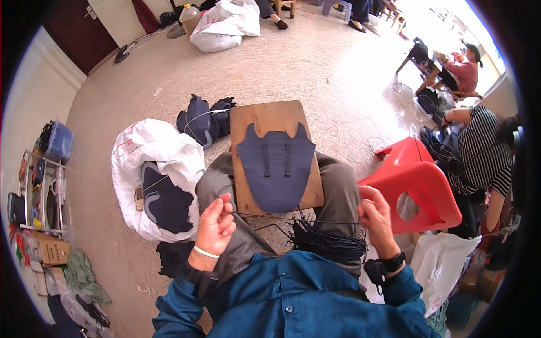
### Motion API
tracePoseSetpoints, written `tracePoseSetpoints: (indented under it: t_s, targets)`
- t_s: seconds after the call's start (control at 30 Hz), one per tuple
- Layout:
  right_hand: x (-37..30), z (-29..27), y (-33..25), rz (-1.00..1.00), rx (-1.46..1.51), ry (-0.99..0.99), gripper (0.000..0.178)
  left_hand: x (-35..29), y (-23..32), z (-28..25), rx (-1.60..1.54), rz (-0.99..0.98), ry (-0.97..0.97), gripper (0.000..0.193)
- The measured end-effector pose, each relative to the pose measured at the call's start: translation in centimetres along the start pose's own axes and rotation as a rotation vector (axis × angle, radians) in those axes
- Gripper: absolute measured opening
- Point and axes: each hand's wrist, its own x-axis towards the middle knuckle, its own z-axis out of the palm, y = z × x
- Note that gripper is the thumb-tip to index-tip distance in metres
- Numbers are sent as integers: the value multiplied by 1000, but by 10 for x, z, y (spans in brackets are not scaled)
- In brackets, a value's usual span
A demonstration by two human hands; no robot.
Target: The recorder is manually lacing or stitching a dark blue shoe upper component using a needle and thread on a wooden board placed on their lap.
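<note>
Speckled beige floor, dark red door, sunlit doorway

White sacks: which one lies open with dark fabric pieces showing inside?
The white sack beside the person's left knee; its mouth gapes over navy pieces. The other sack, far back by the wall, is bunched shut.

Matt navy cloth piece lies on a smooth wooden board; glossy red plastic stool; thin black cord
</note>
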Motion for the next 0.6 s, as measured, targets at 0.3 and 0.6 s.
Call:
tracePoseSetpoints:
  t_s: [0.3, 0.6]
  targets:
    - [31, -113, 61, -279, -555, 270, 19, 4, 13, 30, 123, 165, -43, 25]
    - [24, 94, -5, -17, -3, -282, 24, -7, -72, 94, 555, -111, -277, 25]
